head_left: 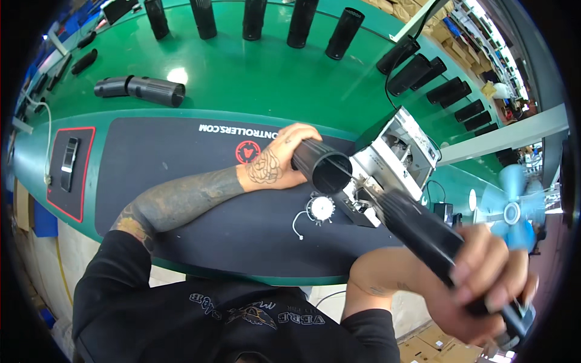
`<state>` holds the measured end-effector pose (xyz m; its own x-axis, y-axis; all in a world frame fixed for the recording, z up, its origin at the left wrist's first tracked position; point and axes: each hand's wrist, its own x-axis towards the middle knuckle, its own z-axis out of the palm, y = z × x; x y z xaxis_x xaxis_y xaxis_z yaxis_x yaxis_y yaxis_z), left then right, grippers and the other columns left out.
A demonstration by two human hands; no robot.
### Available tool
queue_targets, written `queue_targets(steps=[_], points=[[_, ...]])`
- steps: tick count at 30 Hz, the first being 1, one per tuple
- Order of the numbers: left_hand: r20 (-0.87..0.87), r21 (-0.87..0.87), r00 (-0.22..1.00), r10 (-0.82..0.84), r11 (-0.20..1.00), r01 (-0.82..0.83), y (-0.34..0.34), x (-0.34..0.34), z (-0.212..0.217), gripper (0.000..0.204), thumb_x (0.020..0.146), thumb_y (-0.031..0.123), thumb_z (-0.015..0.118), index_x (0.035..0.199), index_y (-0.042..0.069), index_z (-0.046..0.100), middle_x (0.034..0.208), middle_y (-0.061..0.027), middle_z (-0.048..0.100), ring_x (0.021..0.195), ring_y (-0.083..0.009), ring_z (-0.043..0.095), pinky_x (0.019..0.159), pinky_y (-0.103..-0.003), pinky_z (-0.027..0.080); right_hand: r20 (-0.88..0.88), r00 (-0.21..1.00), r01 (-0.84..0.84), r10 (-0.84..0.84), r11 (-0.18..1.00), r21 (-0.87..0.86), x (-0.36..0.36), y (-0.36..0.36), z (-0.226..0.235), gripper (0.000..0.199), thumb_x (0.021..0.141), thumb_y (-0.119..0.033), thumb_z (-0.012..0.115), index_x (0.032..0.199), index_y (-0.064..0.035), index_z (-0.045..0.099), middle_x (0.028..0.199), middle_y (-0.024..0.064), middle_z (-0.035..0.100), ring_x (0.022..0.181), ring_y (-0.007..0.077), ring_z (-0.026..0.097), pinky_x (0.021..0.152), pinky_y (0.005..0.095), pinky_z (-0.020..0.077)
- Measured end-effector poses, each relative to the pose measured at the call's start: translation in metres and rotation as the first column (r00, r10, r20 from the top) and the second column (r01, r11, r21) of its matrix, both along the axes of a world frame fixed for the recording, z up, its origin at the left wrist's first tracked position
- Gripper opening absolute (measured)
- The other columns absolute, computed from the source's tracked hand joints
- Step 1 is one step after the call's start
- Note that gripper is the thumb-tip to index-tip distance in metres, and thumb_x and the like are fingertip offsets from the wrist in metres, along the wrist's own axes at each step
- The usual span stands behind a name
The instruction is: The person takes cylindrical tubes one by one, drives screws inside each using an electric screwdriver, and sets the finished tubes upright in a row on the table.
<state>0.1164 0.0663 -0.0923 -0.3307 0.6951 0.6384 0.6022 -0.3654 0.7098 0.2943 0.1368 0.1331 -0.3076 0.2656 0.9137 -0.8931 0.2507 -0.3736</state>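
My left hand [283, 156] is wrapped around a black ribbed tube [321, 166], which lies tilted on the dark mat with its open end toward the right. My right hand [487, 281], blurred by motion, grips a long black screwdriver [423, 233]. Its thin tip points at the tube's open end; whether it reaches inside I cannot tell. Just beyond the tube stands a silver metal box resembling a screw feeder [396, 151], with an open top and small parts inside. A round white part [321, 208] with a metal rim and a short white wire lies on the mat below the tube.
Several black tubes [345, 33] stand along the table's far and right sides. Two more tubes [140, 89] lie at the left. A phone-like black device [69, 164] rests on a red-edged mat. A blue fan [512, 212] and a white post [502, 142] are at the right.
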Motion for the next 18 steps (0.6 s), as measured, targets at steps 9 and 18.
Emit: queue_targets(steps=[9, 18], points=[[-0.023, -0.012, 0.997, 0.073, 0.997, -0.073, 0.003, 0.0, -0.003, 0.066, 0.057, 0.001, 0.076, 0.117, 0.007, 0.049, 0.114, -0.0084, 0.055, 0.102, -0.0242, 0.055, 0.096, -0.038, 0.039, 0.119, 0.988, -0.111, 0.095, 0.985, 0.136, 0.057, 0.018, 0.018, 0.036, 0.079, -0.022, 0.07, 0.106, -0.0094, 0.05, 0.083, -0.001, 0.056, 0.052, 0.0056, 0.054, 0.052, 0.0199, 0.0439], [-0.032, 0.0, 0.998, 0.061, 0.998, -0.061, 0.007, -0.001, -0.008, 0.063, 0.058, 0.006, 0.076, 0.115, 0.011, 0.049, 0.11, -0.0056, 0.056, 0.101, -0.0227, 0.055, 0.1, -0.041, 0.033, 0.328, 0.942, -0.062, 0.07, 0.997, -0.035, 0.041, 0.022, 0.018, 0.041, 0.077, -0.018, 0.069, 0.107, -0.0056, 0.045, 0.084, 0.0026, 0.052, 0.049, 0.0078, 0.054, 0.05, 0.0201, 0.0429]])
